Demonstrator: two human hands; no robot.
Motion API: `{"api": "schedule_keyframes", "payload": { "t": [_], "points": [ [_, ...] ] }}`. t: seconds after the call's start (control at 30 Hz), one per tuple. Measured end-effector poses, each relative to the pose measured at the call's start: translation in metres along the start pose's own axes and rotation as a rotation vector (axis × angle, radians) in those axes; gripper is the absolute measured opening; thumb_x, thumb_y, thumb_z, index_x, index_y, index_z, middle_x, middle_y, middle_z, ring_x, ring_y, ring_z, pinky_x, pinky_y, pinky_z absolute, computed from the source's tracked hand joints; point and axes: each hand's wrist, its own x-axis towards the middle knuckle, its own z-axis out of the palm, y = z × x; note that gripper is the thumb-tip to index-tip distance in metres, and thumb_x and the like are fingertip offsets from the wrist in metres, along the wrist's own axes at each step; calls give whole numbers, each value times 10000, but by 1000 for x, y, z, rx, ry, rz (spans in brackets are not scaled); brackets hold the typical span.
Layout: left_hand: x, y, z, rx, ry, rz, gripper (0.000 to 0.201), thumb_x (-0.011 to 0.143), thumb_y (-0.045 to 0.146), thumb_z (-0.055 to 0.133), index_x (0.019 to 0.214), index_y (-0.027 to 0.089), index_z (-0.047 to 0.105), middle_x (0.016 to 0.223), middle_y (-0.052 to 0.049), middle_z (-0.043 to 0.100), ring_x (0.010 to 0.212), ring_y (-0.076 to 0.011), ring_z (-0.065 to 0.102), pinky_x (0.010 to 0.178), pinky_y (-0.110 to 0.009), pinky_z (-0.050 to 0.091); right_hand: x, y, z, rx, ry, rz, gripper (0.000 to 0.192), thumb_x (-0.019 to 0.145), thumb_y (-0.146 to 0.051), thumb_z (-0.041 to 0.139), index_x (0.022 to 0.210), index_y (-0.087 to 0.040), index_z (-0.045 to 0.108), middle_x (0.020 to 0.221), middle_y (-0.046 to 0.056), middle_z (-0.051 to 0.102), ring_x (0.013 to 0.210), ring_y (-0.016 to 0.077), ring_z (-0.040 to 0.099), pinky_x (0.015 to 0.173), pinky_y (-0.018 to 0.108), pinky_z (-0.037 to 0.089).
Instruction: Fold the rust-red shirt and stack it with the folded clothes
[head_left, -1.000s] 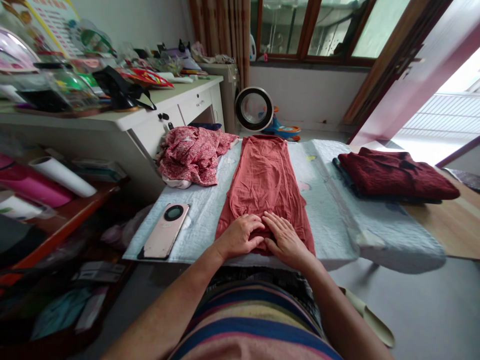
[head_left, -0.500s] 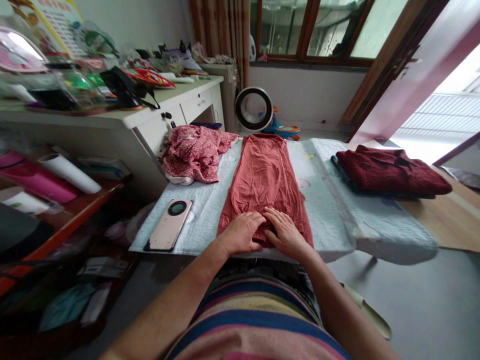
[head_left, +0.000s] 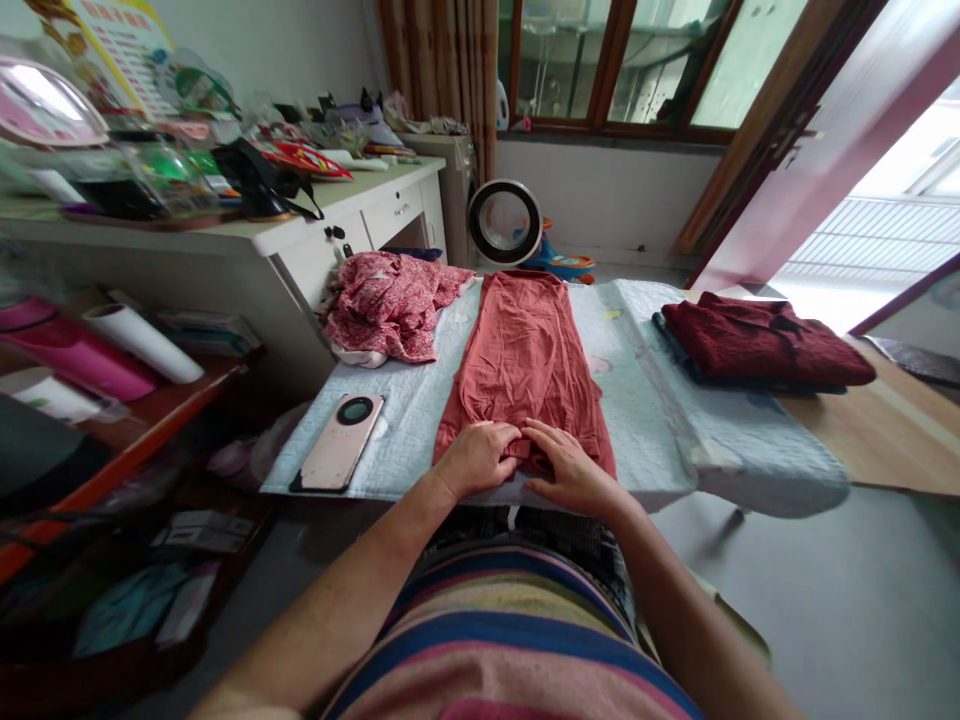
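Nearest the camera, the person's striped shirt (head_left: 510,640) fills the bottom of the view, with both forearms reaching forward to the near edge of a table covered by a pale quilted pad (head_left: 660,420). The left hand (head_left: 480,458) rests on the near hem of a terracotta garment (head_left: 529,360), fingers curled and gathering a fold of cloth. The right hand (head_left: 566,465) lies just beside it, fingers bent and pressing on the same hem, the two hands almost touching. The garment lies flat and lengthwise down the middle of the pad, running from the near edge to the far edge.

At the near left corner of the pad lies a pink smartphone (head_left: 339,455), back up, its round camera ring towards the far side. Further back at the left edge sits a crumpled red floral cloth (head_left: 390,300). At the right edge, well apart from the hands, is a folded dark red garment (head_left: 761,340). Beyond the table a round ring-shaped fan (head_left: 504,222) stands on the floor.
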Motion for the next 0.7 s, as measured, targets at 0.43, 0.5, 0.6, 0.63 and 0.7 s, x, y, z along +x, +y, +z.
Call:
{"api": "schedule_keyframes", "payload": {
  "t": [0.43,0.5,0.6,0.63,0.7],
  "points": [
    [6,-5,-12,-93,-165,-27,542,684,321,736,1188,174,602,1137,-79,687,1017,-257,647,885,-332,491,9,3,0,18,60,38,494,831,-190,593,1320,-146,540,1384,140,551,1293,240,501,1096,435,384],
    [5,-7,-12,-115,-185,-6,617,647,272,753,1224,151,575,1202,-100,660,1079,-266,626,946,-348,476,9,2,0,29,63,44,480,836,-182,580,1312,-135,548,1378,143,556,1291,239,504,1099,433,384],
    [5,-9,-12,-147,-196,7,635,666,223,726,1267,147,537,1257,-109,633,1135,-260,605,989,-357,460,10,3,1,52,80,51,441,851,-183,555,1288,-125,570,1354,145,577,1271,236,526,1089,418,398],
    [5,-9,-13,-155,-200,13,640,674,214,717,1282,153,524,1275,-108,623,1152,-256,598,1001,-358,455,11,3,1,61,87,60,431,856,-182,546,1282,-127,576,1345,144,585,1262,235,534,1083,414,405],
    [4,-8,-14,-160,-210,34,707,667,193,716,1332,164,476,1337,-111,583,1205,-256,568,1038,-370,433,12,2,0,79,97,82,430,858,-177,534,1284,-144,578,1338,136,592,1248,234,548,1071,418,415]
  ]
}}
